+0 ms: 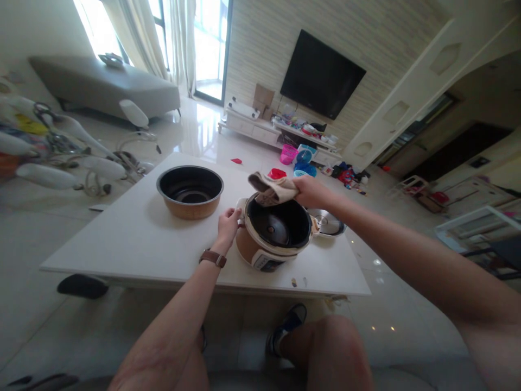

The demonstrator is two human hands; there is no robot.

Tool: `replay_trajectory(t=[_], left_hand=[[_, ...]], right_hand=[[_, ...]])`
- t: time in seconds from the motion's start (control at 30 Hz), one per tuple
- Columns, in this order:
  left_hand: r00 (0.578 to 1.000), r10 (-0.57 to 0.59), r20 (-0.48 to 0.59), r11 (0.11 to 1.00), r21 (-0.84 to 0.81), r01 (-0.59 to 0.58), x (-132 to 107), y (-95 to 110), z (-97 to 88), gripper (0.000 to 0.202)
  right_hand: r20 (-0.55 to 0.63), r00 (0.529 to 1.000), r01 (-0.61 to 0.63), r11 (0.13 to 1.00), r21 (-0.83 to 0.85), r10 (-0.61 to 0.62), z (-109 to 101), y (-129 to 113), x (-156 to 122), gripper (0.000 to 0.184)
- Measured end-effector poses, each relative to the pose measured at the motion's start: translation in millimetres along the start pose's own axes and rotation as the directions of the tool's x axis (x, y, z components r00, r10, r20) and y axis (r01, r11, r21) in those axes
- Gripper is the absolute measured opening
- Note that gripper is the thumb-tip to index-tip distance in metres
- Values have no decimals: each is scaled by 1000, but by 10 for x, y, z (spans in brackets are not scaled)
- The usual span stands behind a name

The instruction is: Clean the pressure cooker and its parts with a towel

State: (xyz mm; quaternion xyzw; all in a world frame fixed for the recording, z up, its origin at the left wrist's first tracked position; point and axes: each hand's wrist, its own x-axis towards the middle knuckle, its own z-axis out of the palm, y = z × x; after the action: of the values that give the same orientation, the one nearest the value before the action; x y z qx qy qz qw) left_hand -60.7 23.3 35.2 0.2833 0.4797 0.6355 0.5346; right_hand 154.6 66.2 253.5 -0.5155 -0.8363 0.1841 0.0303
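A pressure-cooker-style electric cooker body [248, 247], brown with a cream rim and dark inside, stands uncovered on the white table. My left hand [229, 225] grips its side handle, fingers closed round it. Above the far rim my right hand [308, 191] holds a folded beige cloth [273, 188], which hangs over the cooker's opening. The removed inner pot [190, 209], black inside and copper-brown outside, sits to the left. Behind the cooker's right side lies a round metal lid [328, 224], partly hidden by the cooker and my arm.
The white table [122, 244] stands before my knees. Two small bits [294, 282] lie near its front edge. Across the floor are a pink basket [288, 154], blue tubs and a low TV cabinet [252, 129]. White-framed equipment [81, 152] crowds the left.
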Motion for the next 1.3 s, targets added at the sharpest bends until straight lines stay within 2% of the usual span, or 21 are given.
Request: replay_trajectory(t=[0.07, 0.1, 0.17, 0.27, 0.37, 0.5, 0.57, 0.63, 0.8, 0.87, 0.93, 1.03, 1.1, 1.13, 1.2, 1.23, 1.3], left_hand=[[1000, 1, -5, 1000, 8, -1, -3, 8, 3, 34], [1000, 6, -6, 1000, 13, -6, -5, 10, 3, 34], [1000, 19, -8, 1000, 21, -19, -9, 12, 2, 34], [1000, 21, -8, 1000, 23, -21, -14, 9, -1, 37], [1000, 20, 0, 1000, 17, -20, -16, 6, 1, 37], [1000, 28, -4, 999, 17, -28, -18, 9, 6, 37], [1000, 27, -4, 1000, 15, -26, -20, 12, 7, 38], [1000, 24, -1, 1000, 13, -24, -23, 14, 7, 37], [1000, 25, 1, 1000, 2, -25, -27, 14, 10, 39], [1000, 26, 0, 1000, 5, -26, -26, 12, 11, 38], [1000, 26, -1, 1000, 9, -26, -22, 10, 12, 37], [1000, 26, -6, 1000, 12, -26, -13, 4, 11, 35], [1000, 30, -10, 999, 13, -30, -7, -1, 9, 35], [999, 32, -12, 999, 15, -32, -4, -4, 8, 35], [999, 35, -13, 999, 20, -35, 1, -9, 5, 36], [999, 35, -12, 999, 23, -34, 3, -11, 3, 36], [999, 34, -8, 999, 24, -34, 5, -15, 0, 36]], right_hand=[[122, 990, 104, 964, -245, -75, 145, 46, -39, 39], [193, 978, 141, 923, -357, -75, 244, 85, -61, 36], [316, 948, 140, 843, -519, 37, 457, 181, -111, 29], [387, 893, 76, 770, -633, 231, 707, 288, -184, 21], [425, 865, 59, 789, -611, 265, 793, 263, -205, 21], [523, 810, -17, 902, -432, 266, 744, 109, -139, 31], [535, 796, -71, 922, -380, 281, 722, 71, -108, 32], [500, 809, -86, 904, -419, 308, 729, 87, -101, 32], [349, 894, -86, 870, -485, 282, 784, 265, -155, 28], [367, 893, -66, 881, -468, 262, 777, 307, -170, 26], [423, 868, -51, 895, -443, 259, 760, 302, -170, 24], [507, 821, -127, 950, -286, 262, 784, 221, -144, 22], [516, 809, -297, 953, -52, 280, 870, 142, -108, 21], [498, 813, -393, 915, 87, 301, 933, 99, -82, 22], [401, 837, -522, 765, 378, 373, 1078, 14, -7, 25], [337, 847, -531, 671, 517, 411, 1147, -28, 41, 26], [211, 860, -459, 522, 719, 465, 1255, -107, 150, 27]])
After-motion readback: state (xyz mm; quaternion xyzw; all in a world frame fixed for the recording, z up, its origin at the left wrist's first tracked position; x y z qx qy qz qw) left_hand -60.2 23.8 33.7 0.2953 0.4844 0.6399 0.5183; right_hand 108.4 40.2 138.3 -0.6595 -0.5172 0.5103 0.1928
